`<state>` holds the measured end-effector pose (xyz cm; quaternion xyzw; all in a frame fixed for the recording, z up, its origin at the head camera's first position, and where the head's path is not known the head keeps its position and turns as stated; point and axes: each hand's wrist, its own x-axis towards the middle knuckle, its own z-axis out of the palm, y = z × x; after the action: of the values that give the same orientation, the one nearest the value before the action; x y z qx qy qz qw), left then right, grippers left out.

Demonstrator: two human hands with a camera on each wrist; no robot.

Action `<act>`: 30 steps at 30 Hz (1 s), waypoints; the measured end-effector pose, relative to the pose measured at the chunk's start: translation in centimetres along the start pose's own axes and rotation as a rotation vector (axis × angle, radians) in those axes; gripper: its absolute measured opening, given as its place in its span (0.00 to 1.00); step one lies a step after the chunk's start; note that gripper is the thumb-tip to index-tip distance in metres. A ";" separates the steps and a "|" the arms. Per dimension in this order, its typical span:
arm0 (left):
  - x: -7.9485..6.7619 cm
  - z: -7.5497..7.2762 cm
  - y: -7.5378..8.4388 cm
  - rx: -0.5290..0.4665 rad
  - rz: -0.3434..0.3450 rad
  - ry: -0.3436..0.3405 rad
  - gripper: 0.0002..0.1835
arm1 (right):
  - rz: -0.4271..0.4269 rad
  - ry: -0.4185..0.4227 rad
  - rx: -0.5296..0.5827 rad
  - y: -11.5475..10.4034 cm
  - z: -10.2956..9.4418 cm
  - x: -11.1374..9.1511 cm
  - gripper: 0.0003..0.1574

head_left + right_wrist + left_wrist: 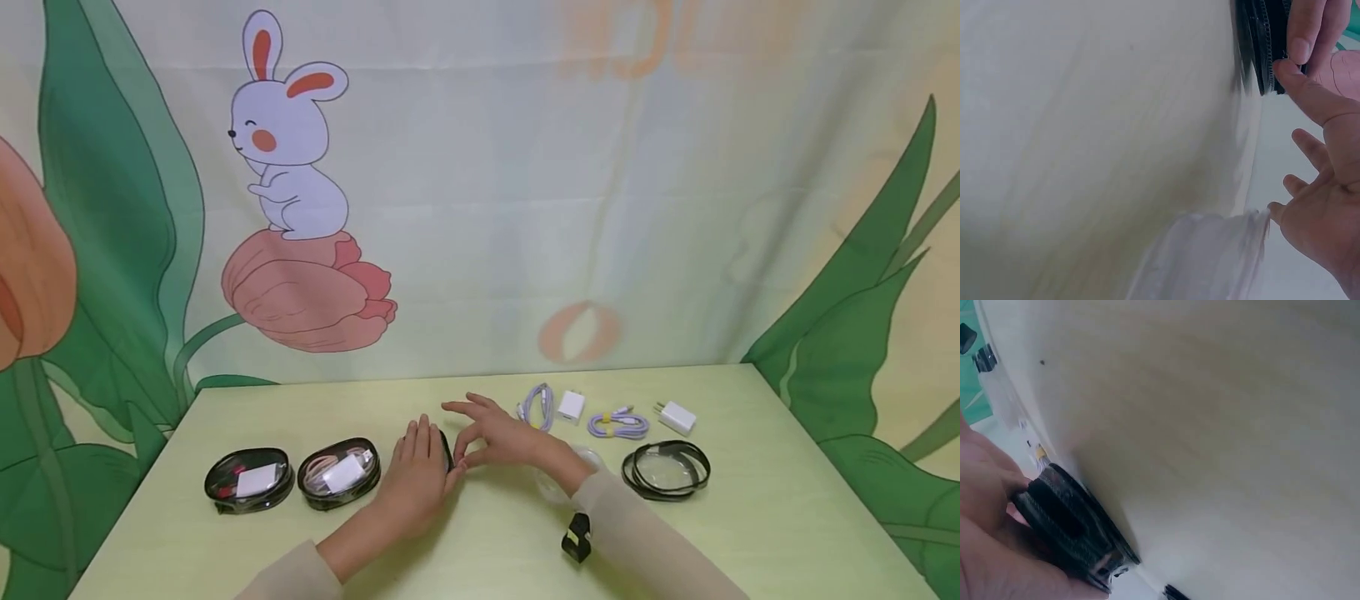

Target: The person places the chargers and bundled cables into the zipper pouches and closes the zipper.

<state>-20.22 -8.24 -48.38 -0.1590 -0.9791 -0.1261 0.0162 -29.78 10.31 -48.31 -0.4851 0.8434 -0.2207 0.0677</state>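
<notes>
Centrally, left hand (416, 479): lay over the black pouch (1063, 519), fingers close together across its top and thumb at its side, gripping it.
Right hand (498, 433): reached the pouch's zip edge, two fingers stretched out, thumb side bent in; whether it pinched the zip, I could not tell.
Black pouch: rested on the table (495, 550) between both hands, mostly covered from above.
Left side: two filled pouches, one (223, 475) beside the other (341, 500), each showing a white block.
Back right: a looped purple cable (550, 407), a white plug (572, 406), another purple cable (626, 431) and another white plug (678, 417).
Front of those: a clear black-rimmed pouch (667, 497).
In the way: the right forearm partly hid a clear round object (555, 487).
By the right sleeve: a small black object (577, 537).
</notes>
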 end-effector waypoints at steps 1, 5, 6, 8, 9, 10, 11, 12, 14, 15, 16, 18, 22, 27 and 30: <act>-0.1 0.0 0.1 0.029 0.011 -0.005 0.38 | -0.004 -0.003 -0.014 0.0 0.0 0.0 0.02; -0.6 -0.1 0.5 0.124 0.073 -0.041 0.33 | 0.003 0.042 -0.076 0.4 0.0 0.0 0.03; -0.7 -0.2 0.5 0.144 0.095 -0.056 0.33 | 0.009 0.056 -0.087 0.5 -0.1 0.0 0.03; -0.9 -0.3 0.3 0.169 0.137 -0.083 0.32 | 0.019 0.074 -0.107 0.7 -0.2 -0.1 0.03; -0.9 -0.3 0.2 0.175 0.152 -0.100 0.32 | 0.018 0.073 -0.106 0.7 -0.2 -0.1 0.03; -0.9 -0.5 0.0 0.179 0.164 -0.114 0.32 | 0.018 0.066 -0.110 0.7 -0.2 -0.1 0.04; -1.0 -0.5 -0.2 0.181 0.174 -0.127 0.32 | 0.016 0.058 -0.111 0.8 -0.1 -0.1 0.04; -0.9 -0.6 -0.3 0.179 0.180 -0.138 0.32 | 0.017 0.051 -0.115 0.8 0.0 -0.1 0.04; -0.9 -0.7 -0.6 0.154 0.177 -0.153 0.32 | 0.029 0.042 -0.102 0.6 0.1 -0.2 0.04; -0.8 -0.7 -0.7 0.122 0.163 -0.154 0.32 | 0.037 0.042 -0.091 0.5 0.2 -0.2 0.04; -0.8 -0.8 -0.8 0.084 0.146 -0.151 0.32 | 0.044 0.043 -0.082 0.4 0.2 -0.2 0.03; -0.7 -0.7 -0.9 -0.002 0.098 -0.143 0.34 | 0.057 0.048 -0.058 0.0 0.2 -0.3 0.03; -0.5 -0.6 -1.0 -0.106 0.019 -0.102 0.37 | 0.075 0.048 -0.017 -0.8 0.1 -0.3 0.04; -0.3 -0.5 -0.9 -0.032 0.059 -0.062 0.34 | 0.098 0.054 -0.022 -1.0 0.0 -0.4 0.04; -0.5 -0.6 -1.0 0.031 0.119 -0.065 0.31 | 0.111 0.062 -0.066 -0.6 -0.1 -0.4 0.03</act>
<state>-20.07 -9.50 -48.08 -0.2207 -0.9697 -0.1044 -0.0057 -29.18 10.43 -47.98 -0.4327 0.8774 -0.2035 0.0376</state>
